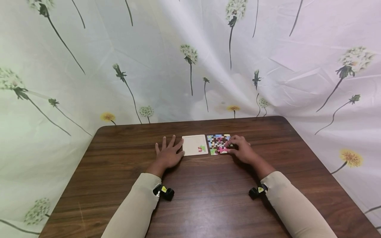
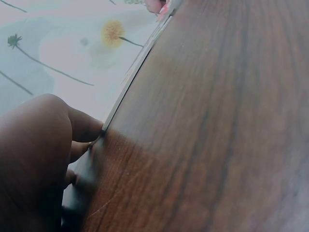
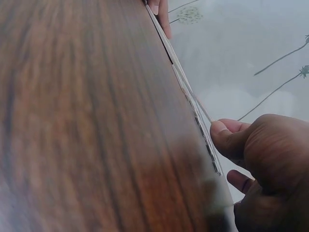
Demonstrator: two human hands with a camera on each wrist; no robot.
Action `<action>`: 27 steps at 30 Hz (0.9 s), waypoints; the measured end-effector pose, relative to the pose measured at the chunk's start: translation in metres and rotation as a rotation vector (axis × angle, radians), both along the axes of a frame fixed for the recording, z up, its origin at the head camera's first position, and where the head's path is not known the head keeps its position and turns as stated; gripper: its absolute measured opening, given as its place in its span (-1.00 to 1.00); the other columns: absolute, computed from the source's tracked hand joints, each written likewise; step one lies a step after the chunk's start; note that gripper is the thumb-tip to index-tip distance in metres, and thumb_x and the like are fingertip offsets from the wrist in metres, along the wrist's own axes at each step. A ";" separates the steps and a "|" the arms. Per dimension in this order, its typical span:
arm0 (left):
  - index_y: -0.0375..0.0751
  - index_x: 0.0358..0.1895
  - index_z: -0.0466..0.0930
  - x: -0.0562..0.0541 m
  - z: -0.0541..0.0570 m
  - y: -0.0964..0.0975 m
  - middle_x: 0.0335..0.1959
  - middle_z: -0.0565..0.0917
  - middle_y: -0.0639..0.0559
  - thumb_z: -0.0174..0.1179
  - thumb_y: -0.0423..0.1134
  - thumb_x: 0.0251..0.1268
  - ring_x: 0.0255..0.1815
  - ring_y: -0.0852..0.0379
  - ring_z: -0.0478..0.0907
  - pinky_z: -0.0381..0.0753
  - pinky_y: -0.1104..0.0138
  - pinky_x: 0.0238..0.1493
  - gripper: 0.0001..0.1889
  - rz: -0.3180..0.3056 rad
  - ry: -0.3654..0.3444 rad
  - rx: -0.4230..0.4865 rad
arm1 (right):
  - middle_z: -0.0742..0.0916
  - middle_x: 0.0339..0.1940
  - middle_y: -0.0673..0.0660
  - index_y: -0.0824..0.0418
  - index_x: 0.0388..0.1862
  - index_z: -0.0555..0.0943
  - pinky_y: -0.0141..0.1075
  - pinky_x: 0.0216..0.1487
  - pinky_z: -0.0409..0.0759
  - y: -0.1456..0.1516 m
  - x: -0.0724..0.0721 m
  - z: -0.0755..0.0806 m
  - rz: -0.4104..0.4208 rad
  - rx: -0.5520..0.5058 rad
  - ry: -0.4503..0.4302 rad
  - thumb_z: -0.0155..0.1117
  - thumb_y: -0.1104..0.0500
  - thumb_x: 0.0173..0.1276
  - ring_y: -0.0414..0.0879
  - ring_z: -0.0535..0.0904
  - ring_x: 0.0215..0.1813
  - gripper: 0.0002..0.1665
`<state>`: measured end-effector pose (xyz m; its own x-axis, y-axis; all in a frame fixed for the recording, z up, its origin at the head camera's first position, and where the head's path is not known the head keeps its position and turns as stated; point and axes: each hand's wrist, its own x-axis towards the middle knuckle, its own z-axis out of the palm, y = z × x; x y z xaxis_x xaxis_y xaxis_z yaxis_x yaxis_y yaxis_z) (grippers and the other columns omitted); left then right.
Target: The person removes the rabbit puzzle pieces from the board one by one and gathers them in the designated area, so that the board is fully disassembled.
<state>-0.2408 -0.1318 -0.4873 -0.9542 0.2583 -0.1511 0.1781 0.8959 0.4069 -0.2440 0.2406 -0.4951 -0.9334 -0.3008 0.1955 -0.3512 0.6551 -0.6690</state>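
Observation:
A shallow cream puzzle tray lies on the table, with a few joined green and pink pieces in its lower right corner. My left hand rests on the table with fingers spread, thumb and fingertip at the tray's left edge. Right beside the tray is a square patch of colourful jigsaw pieces, with dark table showing in gaps. Over its right side my right hand pinches a thin jigsaw piece between thumb and index finger, tilted up from the others. The hand hides part of the patch.
The brown wooden table has its far edge just behind the puzzle. A pale curtain with dandelion prints hangs behind and at both sides. Each wrist wears a small black camera, the left one above the tabletop.

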 end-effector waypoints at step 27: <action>0.26 0.83 -0.01 0.000 0.000 -0.001 0.89 -0.22 -0.08 -0.11 0.21 0.78 0.85 -0.39 -0.54 -0.55 -0.52 0.65 -0.30 -0.010 0.005 0.008 | 0.67 0.11 0.19 0.11 -0.06 0.90 0.33 0.23 0.08 0.001 0.003 0.000 0.030 0.012 0.007 0.58 0.29 0.39 0.27 0.38 0.31 -0.81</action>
<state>-0.2412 -0.1327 -0.4872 -0.9522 0.2690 -0.1446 0.1888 0.8908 0.4134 -0.2408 0.2412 -0.4950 -0.9226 -0.3311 0.1978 -0.3753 0.6523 -0.6586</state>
